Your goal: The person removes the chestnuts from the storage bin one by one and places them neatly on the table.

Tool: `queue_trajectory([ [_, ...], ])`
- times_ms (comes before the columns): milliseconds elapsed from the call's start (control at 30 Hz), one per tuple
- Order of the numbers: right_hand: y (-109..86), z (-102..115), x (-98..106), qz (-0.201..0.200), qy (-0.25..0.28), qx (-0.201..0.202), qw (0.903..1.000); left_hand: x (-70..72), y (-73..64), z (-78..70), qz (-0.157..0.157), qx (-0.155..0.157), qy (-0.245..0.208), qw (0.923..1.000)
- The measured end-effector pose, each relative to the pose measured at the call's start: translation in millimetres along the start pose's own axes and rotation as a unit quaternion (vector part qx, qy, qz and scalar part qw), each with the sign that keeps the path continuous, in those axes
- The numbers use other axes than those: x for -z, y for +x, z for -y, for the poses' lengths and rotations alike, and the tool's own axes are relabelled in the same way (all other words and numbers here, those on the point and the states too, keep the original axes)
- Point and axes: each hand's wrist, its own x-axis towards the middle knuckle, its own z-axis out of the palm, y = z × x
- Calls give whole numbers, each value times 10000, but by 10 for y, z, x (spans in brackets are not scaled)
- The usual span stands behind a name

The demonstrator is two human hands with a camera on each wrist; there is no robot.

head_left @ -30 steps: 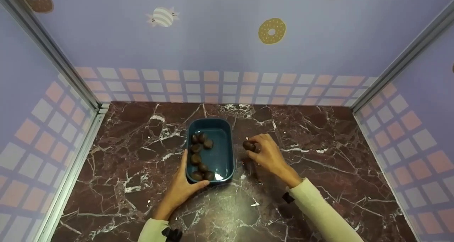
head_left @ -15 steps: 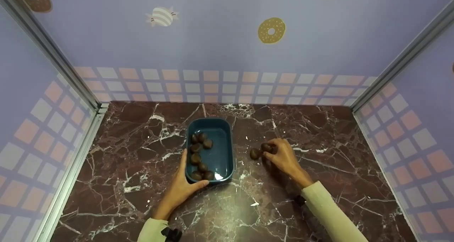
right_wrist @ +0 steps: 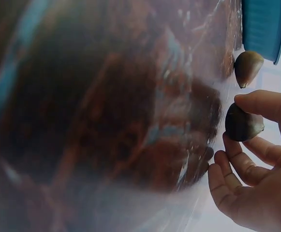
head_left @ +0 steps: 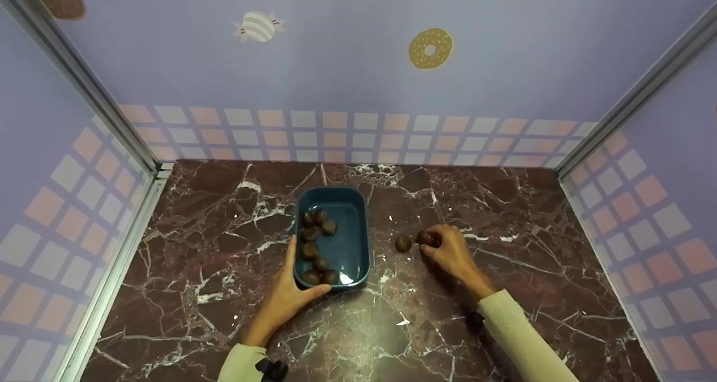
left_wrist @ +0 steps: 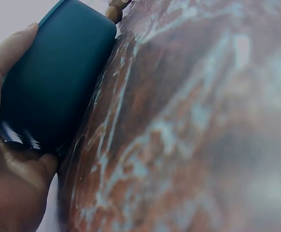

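Observation:
A teal rectangular dish [head_left: 352, 231] stands on the table, with several brown chestnuts [head_left: 309, 251] along its left side. My left hand [head_left: 291, 289] holds the dish at its near left corner, thumb on the near rim and fingers along the left wall. In the left wrist view, the dish's outer wall [left_wrist: 58, 72] shows between thumb and fingers. To the right of the dish, my right hand [head_left: 451, 253] pinches a dark chestnut [right_wrist: 242, 123] between thumb and fingertips, low at the table. Another chestnut [head_left: 403, 242] lies between that hand and the dish.
The table [head_left: 224, 315] has a glossy dark red marbled top with white veins. A lilac back wall [head_left: 347, 63] with pink and white checks and side walls [head_left: 644, 214] enclose it. Grey metal strips [head_left: 112, 292] run along the corners.
My right hand has moved right and slightly nearer the body, away from the dish. One chestnut now lies free to its left. The left hand and dish stay put.

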Motion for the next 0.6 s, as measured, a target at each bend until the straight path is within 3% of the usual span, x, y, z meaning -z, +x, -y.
queue_trajectory([
  [200, 5, -198, -91, -80, 1, 59, 10000, -4, 2, 7, -14, 0, 7, 10000],
  [600, -23, 191, 97, 106, -238, -217, 9994, -4, 2, 20, 60, -70, -218, 9997],
])
